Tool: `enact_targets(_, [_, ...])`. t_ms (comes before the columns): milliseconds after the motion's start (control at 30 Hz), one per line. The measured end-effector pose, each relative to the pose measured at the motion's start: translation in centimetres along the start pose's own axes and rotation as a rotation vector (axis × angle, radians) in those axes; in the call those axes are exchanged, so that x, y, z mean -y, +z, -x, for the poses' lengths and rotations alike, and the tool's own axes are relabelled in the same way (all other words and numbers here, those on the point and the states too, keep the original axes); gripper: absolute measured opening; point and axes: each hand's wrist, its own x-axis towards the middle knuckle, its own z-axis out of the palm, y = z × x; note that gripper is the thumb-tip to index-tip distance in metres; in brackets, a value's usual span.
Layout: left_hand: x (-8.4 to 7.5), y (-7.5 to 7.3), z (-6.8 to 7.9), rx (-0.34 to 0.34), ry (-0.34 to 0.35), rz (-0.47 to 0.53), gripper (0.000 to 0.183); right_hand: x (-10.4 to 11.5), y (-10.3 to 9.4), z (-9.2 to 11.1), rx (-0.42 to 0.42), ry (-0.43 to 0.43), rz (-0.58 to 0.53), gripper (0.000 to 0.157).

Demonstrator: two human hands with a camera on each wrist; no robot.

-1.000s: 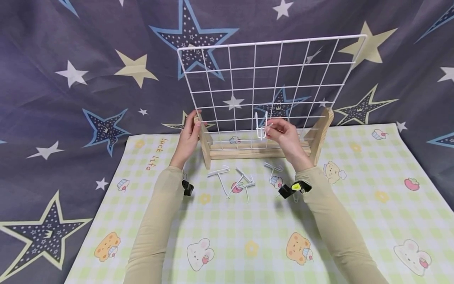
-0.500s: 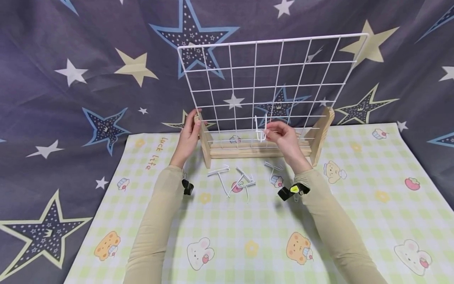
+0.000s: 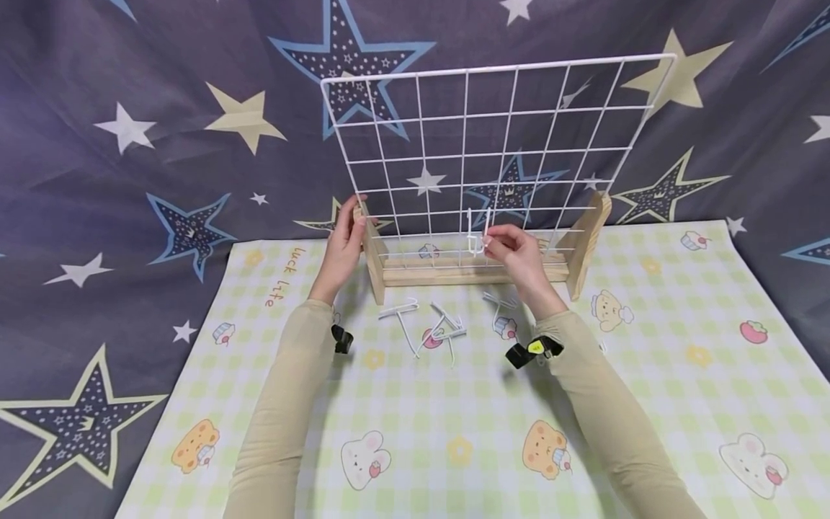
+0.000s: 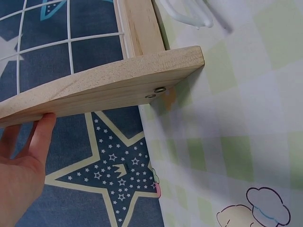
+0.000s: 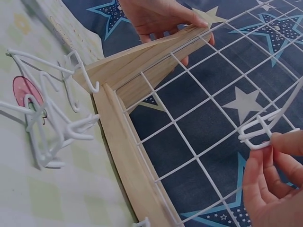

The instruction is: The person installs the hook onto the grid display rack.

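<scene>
A white wire grid panel stands tilted in a wooden base with two side boards. My left hand grips the left side board near its top, with the thumb at the front and fingers behind. In the left wrist view, part of that hand shows against the board. My right hand pinches a white wire hook between thumb and fingers. The hook is upright at the lower middle of the grid, its two prongs up. Whether it is seated on a wire I cannot tell.
Several loose white wire hooks lie on the checked tablecloth before the base, some overlapping. Another hook is nearer my right forearm, which partly hides more. A star-patterned curtain hangs behind the rack.
My right hand and the hook have shifted only slightly at the grid, first a little lower and left. The left hand keeps its grip. The head view has tilted slightly.
</scene>
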Motion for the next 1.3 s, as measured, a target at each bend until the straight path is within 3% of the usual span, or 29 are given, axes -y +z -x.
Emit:
enact_targets(433, [0.0,0.0,-0.3,0.012,0.003,0.034,0.042,-0.9,-0.3,0.3,0.015,0.03,0.04,0.015])
enact_targets(733, [0.1,0.1,-0.4,0.009,-0.006,0.047,0.041,-1.1,-1.6,0.8,0.097,0.055,0.092,0.027])
enact_targets(1300, [0.0,0.0,-0.1,-0.008,-0.011,-0.01,0.041,-1.7,-3.8,1.6,0.219,0.046,0.164,0.029])
